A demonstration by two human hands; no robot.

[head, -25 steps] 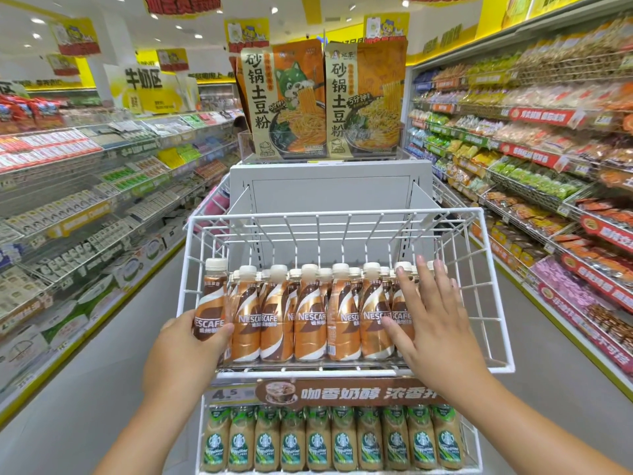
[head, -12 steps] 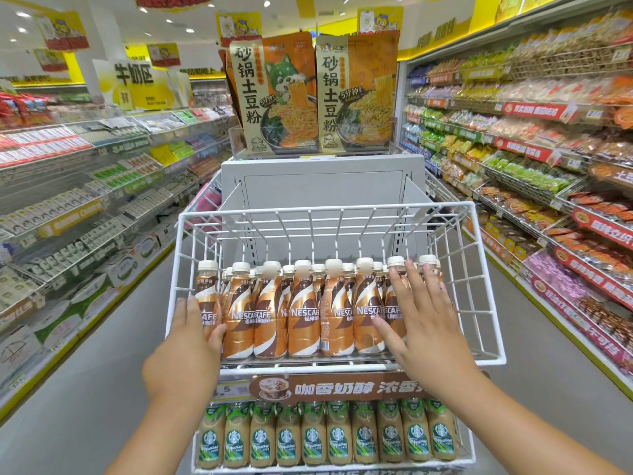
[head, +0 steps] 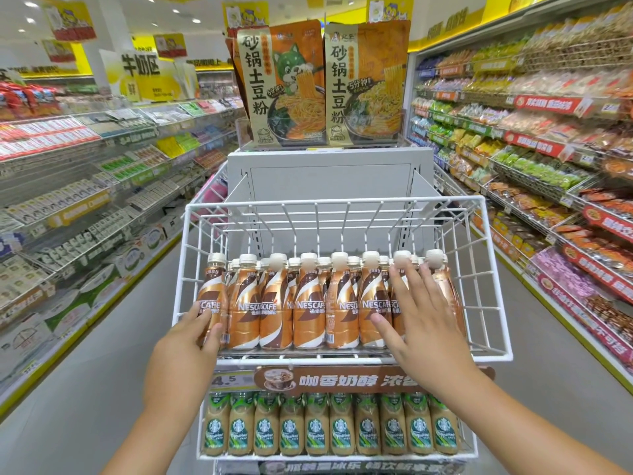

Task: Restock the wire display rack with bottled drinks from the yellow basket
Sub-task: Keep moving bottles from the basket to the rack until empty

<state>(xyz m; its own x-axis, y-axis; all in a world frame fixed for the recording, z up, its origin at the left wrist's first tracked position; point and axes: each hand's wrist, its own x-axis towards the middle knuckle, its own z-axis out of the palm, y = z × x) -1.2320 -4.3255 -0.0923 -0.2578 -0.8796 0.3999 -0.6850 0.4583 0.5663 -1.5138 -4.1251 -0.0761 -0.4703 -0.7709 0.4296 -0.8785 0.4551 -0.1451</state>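
A person's left hand (head: 186,341) curls its grip around the end Nescafé bottle (head: 211,296) in the white wire rack (head: 493,303), while the flat, open right hand (head: 423,317) presses the row's other end.

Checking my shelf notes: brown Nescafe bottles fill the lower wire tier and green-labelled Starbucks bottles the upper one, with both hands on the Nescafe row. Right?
Tiers swapped. The head view shows the brown Nescafe bottles in the upper white wire basket, the green-labelled Starbucks bottles below. Left hand and right hand do touch the Nescafe row.
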